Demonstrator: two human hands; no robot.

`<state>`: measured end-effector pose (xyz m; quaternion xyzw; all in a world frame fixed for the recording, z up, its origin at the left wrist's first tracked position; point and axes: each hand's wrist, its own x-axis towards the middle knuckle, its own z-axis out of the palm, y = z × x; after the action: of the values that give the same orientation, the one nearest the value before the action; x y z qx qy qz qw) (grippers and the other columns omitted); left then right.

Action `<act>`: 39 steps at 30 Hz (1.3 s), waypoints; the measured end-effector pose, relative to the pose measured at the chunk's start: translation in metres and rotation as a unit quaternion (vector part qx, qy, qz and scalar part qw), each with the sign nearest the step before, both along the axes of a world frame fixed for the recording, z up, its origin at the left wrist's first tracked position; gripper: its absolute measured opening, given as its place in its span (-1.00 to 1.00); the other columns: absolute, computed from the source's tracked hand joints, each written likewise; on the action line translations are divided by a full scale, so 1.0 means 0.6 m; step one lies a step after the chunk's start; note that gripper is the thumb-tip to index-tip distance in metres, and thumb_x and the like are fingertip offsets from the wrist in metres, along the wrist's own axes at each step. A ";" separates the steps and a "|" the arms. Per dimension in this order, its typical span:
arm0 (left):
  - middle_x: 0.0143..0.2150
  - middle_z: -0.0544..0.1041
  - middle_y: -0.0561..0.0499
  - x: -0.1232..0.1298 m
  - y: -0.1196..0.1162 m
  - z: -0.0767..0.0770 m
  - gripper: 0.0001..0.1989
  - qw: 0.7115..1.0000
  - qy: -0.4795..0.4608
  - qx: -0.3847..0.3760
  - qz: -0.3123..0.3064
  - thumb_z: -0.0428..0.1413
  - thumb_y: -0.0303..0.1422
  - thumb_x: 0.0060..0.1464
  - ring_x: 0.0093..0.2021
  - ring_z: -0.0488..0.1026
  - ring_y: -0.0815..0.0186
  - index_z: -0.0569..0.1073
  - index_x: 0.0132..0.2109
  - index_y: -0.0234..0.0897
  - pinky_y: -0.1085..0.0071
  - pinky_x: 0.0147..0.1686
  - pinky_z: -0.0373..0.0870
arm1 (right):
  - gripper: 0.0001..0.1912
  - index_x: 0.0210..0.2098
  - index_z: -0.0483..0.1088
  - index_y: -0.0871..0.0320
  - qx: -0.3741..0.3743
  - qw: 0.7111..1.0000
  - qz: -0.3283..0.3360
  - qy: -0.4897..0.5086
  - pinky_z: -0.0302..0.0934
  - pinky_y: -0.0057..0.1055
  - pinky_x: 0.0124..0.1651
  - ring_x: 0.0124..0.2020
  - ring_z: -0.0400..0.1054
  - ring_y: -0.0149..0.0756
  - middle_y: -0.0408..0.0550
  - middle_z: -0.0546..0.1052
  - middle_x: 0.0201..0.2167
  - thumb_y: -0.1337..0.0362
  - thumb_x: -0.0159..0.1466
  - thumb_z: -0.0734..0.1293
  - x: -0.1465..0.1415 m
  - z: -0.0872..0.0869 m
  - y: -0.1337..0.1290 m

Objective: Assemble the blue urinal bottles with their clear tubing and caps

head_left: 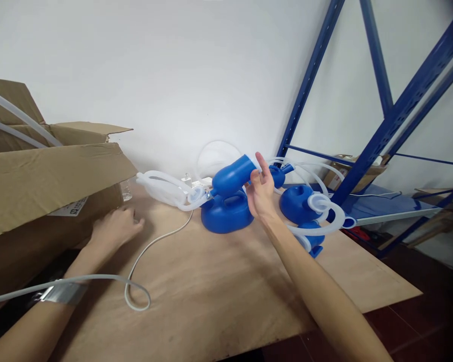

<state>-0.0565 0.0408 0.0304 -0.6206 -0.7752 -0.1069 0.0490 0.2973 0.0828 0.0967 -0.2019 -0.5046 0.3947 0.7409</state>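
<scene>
My right hand [261, 193] is at the open end of a blue plastic funnel-shaped cup [232, 177], its fingers stretched out and its palm turned toward the cup. Whether it touches the rim I cannot tell. The cup lies tilted above a blue bottle with a handle [227, 216], its narrow end toward a coiled translucent hose [169, 188]. My left hand [119, 226] is low over the wooden table beside the cardboard box, holding nothing visible, its fingers slightly bent and partly hidden. Right of my right hand stands another blue bottle [297, 203] with a hose.
An open cardboard box [56, 176] with hoses sticking out stands at the left. A pale cable [154, 241] loops over the wooden table [196, 296] and across my left wrist. More blue parts [311, 234] lie at the right, near a blue metal rack [377, 136].
</scene>
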 end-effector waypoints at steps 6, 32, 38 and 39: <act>0.15 0.55 -0.41 -0.023 0.012 -0.032 -0.60 0.998 -0.015 -0.057 -0.021 0.07 -0.11 0.10 0.17 0.46 -0.36 0.60 -0.05 -0.21 -0.25 -0.06 0.45 | -0.31 -0.02 0.62 -0.12 0.152 0.952 0.060 -0.258 0.12 0.14 0.42 0.23 0.35 0.10 -0.09 0.57 -0.01 0.20 -0.17 0.73 -0.009 0.028 -0.126; -0.34 0.60 0.10 0.193 -0.110 0.054 -0.58 0.611 -0.709 -0.004 -0.352 0.45 -0.36 -0.05 -0.58 0.54 0.38 0.52 -0.05 -0.18 0.56 -0.63 0.51 | -0.13 0.10 0.42 -0.04 0.222 0.911 0.009 -0.348 0.37 -0.10 0.10 -0.04 0.44 -0.11 -0.03 0.52 -0.01 -0.13 -0.13 0.68 -0.035 -0.113 -0.098; -0.36 0.60 0.17 0.175 -0.115 0.061 -0.65 0.599 -0.695 -0.105 -0.384 0.41 -0.33 0.02 -0.53 0.55 0.39 0.47 -0.08 -0.13 0.55 -0.56 0.51 | 0.04 0.24 0.35 -0.06 0.156 0.891 -0.001 -0.426 0.34 -0.03 0.14 -0.02 0.37 -0.09 -0.02 0.49 0.02 -0.15 -0.17 0.68 -0.026 -0.119 -0.097; -0.39 0.61 0.17 0.162 -0.116 0.064 -0.65 0.596 -0.670 -0.167 -0.411 0.44 -0.30 -0.02 -0.53 0.54 0.40 0.49 -0.13 -0.13 0.58 -0.57 0.47 | 0.05 0.25 0.35 -0.06 0.149 0.891 0.000 -0.430 0.32 -0.01 0.16 0.00 0.36 -0.07 -0.01 0.49 0.03 -0.17 -0.17 0.67 -0.024 -0.119 -0.097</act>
<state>0.0408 -0.0287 0.0688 -0.6247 -0.2579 -0.3699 -0.6375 0.2828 0.0248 0.0252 -0.2391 -0.8265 0.1893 0.4731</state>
